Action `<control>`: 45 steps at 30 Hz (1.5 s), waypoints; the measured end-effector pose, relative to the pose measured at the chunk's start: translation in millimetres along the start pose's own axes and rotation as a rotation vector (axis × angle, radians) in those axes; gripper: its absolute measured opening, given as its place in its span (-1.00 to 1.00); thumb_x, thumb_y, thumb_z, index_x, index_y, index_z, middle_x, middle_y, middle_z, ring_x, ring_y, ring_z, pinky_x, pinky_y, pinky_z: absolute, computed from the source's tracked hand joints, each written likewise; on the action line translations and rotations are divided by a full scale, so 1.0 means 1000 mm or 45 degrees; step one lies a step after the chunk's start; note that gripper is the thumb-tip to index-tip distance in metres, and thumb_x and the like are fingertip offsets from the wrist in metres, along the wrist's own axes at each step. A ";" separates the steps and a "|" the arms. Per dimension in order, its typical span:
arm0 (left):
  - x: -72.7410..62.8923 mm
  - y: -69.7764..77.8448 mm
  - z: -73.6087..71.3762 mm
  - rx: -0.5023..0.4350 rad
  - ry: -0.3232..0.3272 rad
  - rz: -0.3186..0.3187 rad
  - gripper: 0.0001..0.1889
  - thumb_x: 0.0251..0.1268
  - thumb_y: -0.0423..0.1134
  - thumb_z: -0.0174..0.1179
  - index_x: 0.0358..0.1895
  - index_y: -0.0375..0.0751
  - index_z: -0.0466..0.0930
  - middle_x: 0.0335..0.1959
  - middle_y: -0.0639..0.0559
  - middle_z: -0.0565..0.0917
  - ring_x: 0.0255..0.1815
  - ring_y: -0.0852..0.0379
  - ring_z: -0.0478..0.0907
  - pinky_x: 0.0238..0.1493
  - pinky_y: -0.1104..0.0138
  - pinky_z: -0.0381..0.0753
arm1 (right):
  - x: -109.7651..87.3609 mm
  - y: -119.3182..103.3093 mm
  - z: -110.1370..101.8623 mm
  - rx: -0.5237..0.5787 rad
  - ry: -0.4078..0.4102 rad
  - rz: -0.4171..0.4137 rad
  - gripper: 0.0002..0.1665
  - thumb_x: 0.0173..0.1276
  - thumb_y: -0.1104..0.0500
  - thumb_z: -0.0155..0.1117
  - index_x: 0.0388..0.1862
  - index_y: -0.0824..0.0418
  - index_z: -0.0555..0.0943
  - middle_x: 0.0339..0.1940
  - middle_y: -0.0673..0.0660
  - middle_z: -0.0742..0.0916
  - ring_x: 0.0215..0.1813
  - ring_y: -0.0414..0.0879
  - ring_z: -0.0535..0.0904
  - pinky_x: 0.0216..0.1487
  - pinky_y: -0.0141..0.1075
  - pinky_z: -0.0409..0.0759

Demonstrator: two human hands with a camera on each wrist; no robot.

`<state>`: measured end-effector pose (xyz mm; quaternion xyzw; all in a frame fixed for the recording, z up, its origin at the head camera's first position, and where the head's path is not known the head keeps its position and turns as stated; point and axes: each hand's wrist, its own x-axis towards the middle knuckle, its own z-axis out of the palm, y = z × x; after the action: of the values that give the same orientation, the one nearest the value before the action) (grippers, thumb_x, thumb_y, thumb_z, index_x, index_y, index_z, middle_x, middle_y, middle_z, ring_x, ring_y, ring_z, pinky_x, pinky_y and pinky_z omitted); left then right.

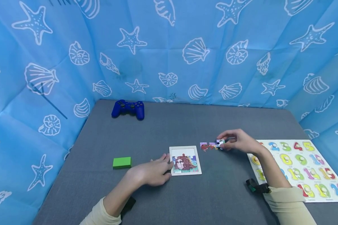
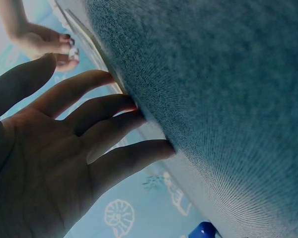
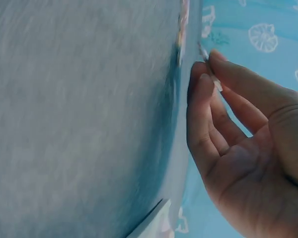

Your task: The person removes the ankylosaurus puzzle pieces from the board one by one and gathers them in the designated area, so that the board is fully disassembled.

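Between the thumb and fingers of my right hand [image 1: 238, 141] is a small jigsaw piece [image 1: 220, 143], pinched at its edge; the right wrist view shows the piece [image 3: 214, 79] nearly edge-on. Two more jigsaw pieces [image 1: 204, 146] lie just left of it on the grey table. My left hand [image 1: 155, 170] rests with extended fingers at the left edge of a white-framed jigsaw puzzle [image 1: 185, 147]. Brown, red and teal pieces fill the lower part of that frame, while its upper part shows bare white backing. Fingertips [image 2: 164, 148] touch down by the frame in the left wrist view.
A green block [image 1: 122, 162] lies left of my left hand. At the back left sits a blue game controller [image 1: 128, 109]. A number puzzle board [image 1: 301, 170] lies under my right forearm at the right. Blue shell-patterned cloth [image 1: 169, 56] surrounds the table.
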<state>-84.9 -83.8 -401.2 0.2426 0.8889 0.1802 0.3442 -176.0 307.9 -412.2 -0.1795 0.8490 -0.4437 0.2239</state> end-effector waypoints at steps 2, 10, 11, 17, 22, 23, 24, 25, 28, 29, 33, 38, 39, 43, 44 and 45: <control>-0.003 0.004 -0.003 0.004 -0.005 -0.008 -0.40 0.77 -0.06 0.03 0.72 -0.10 0.27 0.85 -0.15 -0.01 0.88 -0.06 -0.08 0.76 -0.22 0.17 | -0.001 0.002 -0.003 0.004 -0.013 0.041 -0.58 0.49 0.36 0.41 0.26 0.50 0.64 -0.02 0.37 0.78 -0.10 -0.22 0.83 -0.06 -0.27 0.84; -0.004 0.005 -0.004 0.008 -0.006 -0.016 -0.40 0.77 -0.05 0.02 0.72 -0.10 0.26 0.85 -0.15 -0.02 0.88 -0.07 -0.08 0.76 -0.22 0.16 | -0.002 0.006 -0.005 -0.049 -0.037 0.112 -0.59 0.51 0.35 0.37 0.27 0.51 0.64 -0.05 0.31 0.81 -0.15 -0.27 0.78 -0.14 -0.29 0.82; -0.004 0.005 -0.004 0.006 -0.006 -0.017 -0.40 0.77 -0.05 0.02 0.72 -0.10 0.26 0.85 -0.15 -0.01 0.88 -0.07 -0.08 0.76 -0.22 0.16 | -0.002 0.006 -0.005 -0.068 -0.034 0.105 -0.59 0.51 0.35 0.38 0.26 0.50 0.65 -0.05 0.30 0.81 -0.16 -0.28 0.77 -0.16 -0.29 0.82; -0.006 0.005 -0.005 -0.001 -0.005 -0.013 -0.39 0.77 -0.05 0.03 0.72 -0.10 0.26 0.84 -0.15 -0.01 0.88 -0.07 -0.08 0.76 -0.23 0.16 | -0.001 0.007 -0.006 -0.197 0.005 0.065 -0.63 0.49 0.32 0.41 0.21 0.44 0.70 -0.11 0.25 0.80 -0.30 -0.28 0.66 -0.28 -0.34 0.71; -0.006 0.004 -0.004 -0.001 -0.007 -0.008 -0.39 0.77 -0.04 0.03 0.72 -0.09 0.25 0.85 -0.15 -0.02 0.88 -0.07 -0.08 0.76 -0.22 0.16 | -0.002 0.007 -0.004 -0.254 0.065 0.066 -0.65 0.50 0.27 0.42 0.19 0.40 0.73 -0.12 0.22 0.77 -0.34 -0.26 0.61 -0.32 -0.38 0.65; -0.006 0.004 -0.004 -0.002 -0.008 -0.006 -0.39 0.77 -0.04 0.02 0.73 -0.09 0.25 0.85 -0.15 -0.03 0.88 -0.06 -0.08 0.76 -0.22 0.15 | -0.002 0.007 -0.004 -0.257 0.075 0.062 -0.65 0.50 0.27 0.43 0.18 0.39 0.74 -0.11 0.22 0.76 -0.34 -0.26 0.61 -0.32 -0.38 0.64; -0.006 0.004 -0.004 -0.001 -0.007 -0.005 -0.39 0.77 -0.04 0.02 0.73 -0.09 0.25 0.85 -0.15 -0.03 0.88 -0.07 -0.08 0.76 -0.22 0.15 | -0.002 0.007 -0.003 -0.257 0.086 0.058 -0.66 0.50 0.26 0.44 0.18 0.39 0.74 -0.11 0.23 0.76 -0.34 -0.26 0.62 -0.32 -0.38 0.65; -0.006 0.004 -0.004 0.001 -0.004 -0.003 -0.39 0.77 -0.04 0.01 0.73 -0.09 0.25 0.85 -0.16 -0.03 0.88 -0.07 -0.08 0.76 -0.22 0.16 | -0.003 0.007 -0.003 -0.255 0.092 0.049 -0.66 0.50 0.26 0.44 0.18 0.39 0.74 -0.11 0.23 0.76 -0.33 -0.26 0.63 -0.31 -0.38 0.66; -0.006 0.003 -0.003 0.004 0.001 0.000 -0.39 0.77 -0.04 0.02 0.72 -0.10 0.26 0.84 -0.16 -0.02 0.87 -0.08 -0.07 0.76 -0.22 0.16 | -0.004 0.006 0.000 -0.207 0.110 0.033 -0.66 0.50 0.27 0.45 0.18 0.37 0.75 -0.08 0.24 0.76 -0.28 -0.25 0.68 -0.26 -0.36 0.73; -0.006 0.004 -0.003 0.005 0.003 0.001 -0.40 0.77 -0.04 0.02 0.72 -0.10 0.26 0.84 -0.17 -0.01 0.87 -0.08 -0.07 0.76 -0.22 0.16 | -0.004 0.004 0.001 -0.186 0.112 0.022 -0.66 0.50 0.27 0.45 0.19 0.37 0.75 -0.07 0.25 0.76 -0.26 -0.25 0.70 -0.24 -0.34 0.75; -0.006 0.004 -0.003 0.001 0.003 -0.001 -0.40 0.77 -0.04 0.02 0.72 -0.10 0.26 0.84 -0.16 -0.01 0.87 -0.08 -0.07 0.76 -0.22 0.16 | -0.004 -0.003 0.009 -0.090 0.108 -0.023 -0.66 0.50 0.28 0.44 0.19 0.37 0.75 -0.04 0.27 0.76 -0.20 -0.23 0.75 -0.18 -0.30 0.80; -0.006 0.004 -0.004 -0.009 -0.003 -0.003 -0.40 0.77 -0.05 0.03 0.72 -0.10 0.26 0.84 -0.15 -0.01 0.88 -0.07 -0.08 0.76 -0.21 0.16 | 0.001 -0.014 0.026 -0.043 0.074 -0.128 -0.70 0.50 0.28 0.45 0.15 0.36 0.76 -0.06 0.28 0.77 -0.17 -0.20 0.75 -0.16 -0.30 0.81; -0.006 0.004 -0.005 -0.012 -0.006 -0.005 -0.40 0.77 -0.05 0.03 0.72 -0.10 0.26 0.84 -0.15 -0.01 0.88 -0.07 -0.08 0.76 -0.21 0.16 | 0.003 -0.016 0.030 -0.041 0.060 -0.150 -0.71 0.50 0.28 0.45 0.14 0.35 0.76 -0.05 0.29 0.79 -0.16 -0.18 0.75 -0.15 -0.30 0.81; -0.005 0.003 -0.004 -0.016 -0.013 -0.007 -0.40 0.77 -0.05 0.02 0.72 -0.10 0.26 0.85 -0.14 -0.01 0.88 -0.07 -0.08 0.77 -0.21 0.15 | 0.011 -0.027 0.045 -0.031 -0.019 -0.201 -0.72 0.52 0.28 0.43 0.13 0.35 0.76 0.01 0.32 0.83 -0.13 -0.11 0.76 -0.13 -0.28 0.81; -0.005 0.003 -0.004 -0.017 -0.016 -0.007 -0.40 0.77 -0.05 0.02 0.72 -0.10 0.26 0.85 -0.14 -0.01 0.88 -0.07 -0.09 0.77 -0.21 0.15 | 0.014 -0.030 0.049 -0.028 -0.040 -0.209 -0.72 0.52 0.29 0.42 0.14 0.36 0.76 0.02 0.32 0.84 -0.13 -0.11 0.76 -0.12 -0.29 0.80; -0.005 0.003 -0.004 -0.018 -0.018 -0.006 -0.40 0.78 -0.05 0.02 0.72 -0.10 0.26 0.85 -0.14 -0.02 0.88 -0.07 -0.09 0.77 -0.21 0.15 | 0.017 -0.033 0.052 -0.027 -0.063 -0.217 -0.72 0.53 0.29 0.41 0.14 0.37 0.75 0.02 0.33 0.83 -0.14 -0.11 0.76 -0.12 -0.30 0.79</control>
<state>-83.5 -84.9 -394.2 0.2392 0.8858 0.1838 0.3527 -158.4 246.1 -414.8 -0.2644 0.8294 -0.4478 0.2043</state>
